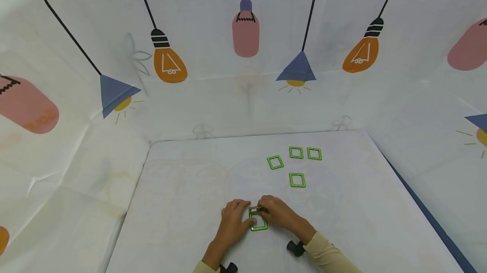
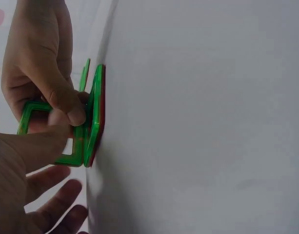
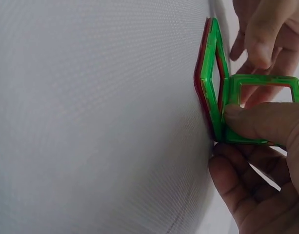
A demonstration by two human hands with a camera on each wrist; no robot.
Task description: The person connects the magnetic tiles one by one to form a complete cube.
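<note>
A green square magnetic tile (image 1: 259, 228), an open frame in shape, lies on the white table; its lower side looks red in both wrist views. Along one edge of it a second green square tile (image 3: 266, 79) stands upright. My right hand (image 1: 279, 214) pinches this upright tile, with the thumb (image 3: 261, 121) on its near face and the other fingers behind. My left hand (image 1: 233, 222) is on the opposite side, its thumb extended beside the flat tile and its fingers (image 2: 56, 202) loosely spread.
Several more green square tiles lie flat farther back: a tilted one (image 1: 275, 162), two side by side (image 1: 296, 147) and one nearer (image 1: 297, 186). The white tabletop (image 1: 182, 205) meets a sheet (image 1: 213, 104) printed with lamps and bulbs behind it.
</note>
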